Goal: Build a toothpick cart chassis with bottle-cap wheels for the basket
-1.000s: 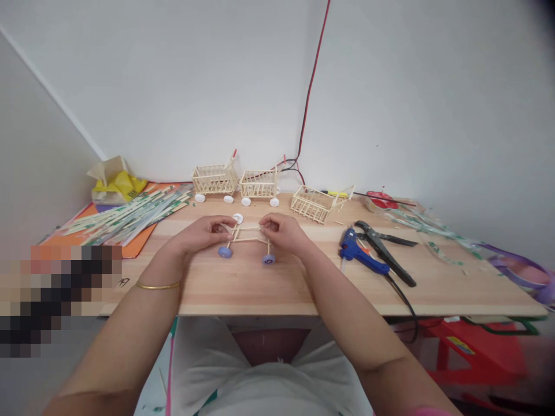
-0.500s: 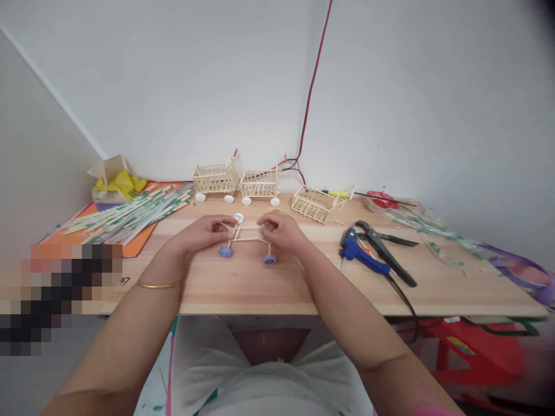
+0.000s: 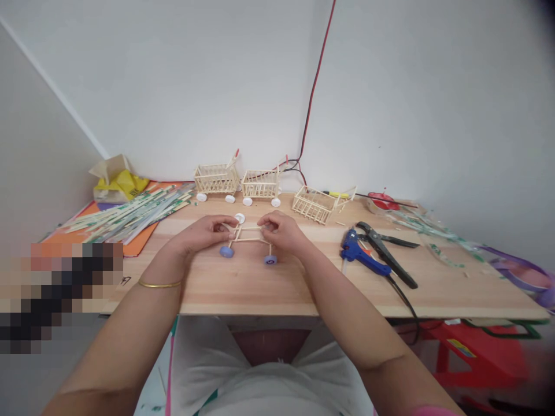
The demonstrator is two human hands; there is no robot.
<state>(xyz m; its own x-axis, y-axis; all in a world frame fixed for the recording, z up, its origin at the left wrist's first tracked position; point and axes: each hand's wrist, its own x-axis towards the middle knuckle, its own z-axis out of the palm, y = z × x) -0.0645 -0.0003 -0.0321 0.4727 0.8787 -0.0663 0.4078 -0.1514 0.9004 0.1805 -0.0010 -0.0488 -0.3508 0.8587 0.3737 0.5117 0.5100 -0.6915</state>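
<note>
Between my hands, low over the wooden table [image 3: 251, 289], is a small wheeled frame [image 3: 249, 240] of thin wooden sticks. Two blue wheels [image 3: 226, 252] face me, and a white wheel [image 3: 240, 219] shows at its far left corner. My left hand [image 3: 212, 229] pinches the left end of this frame with thumb and fingers. At the right end, my right hand [image 3: 276, 229] is closed on the sticks and hides the far right corner.
Two stick carts with white wheels [image 3: 217, 179] stand at the back, beside a wheelless stick basket [image 3: 314, 205]. A blue glue gun [image 3: 364, 255] and black-handled cutters [image 3: 388, 254] lie right. Packaged sticks [image 3: 139, 216] cover an orange sheet at left. A red stool [image 3: 481, 358] stands below.
Both hands keep the same hold on the wheeled frame. The whole view has shifted very slightly; nothing on the table has visibly moved.
</note>
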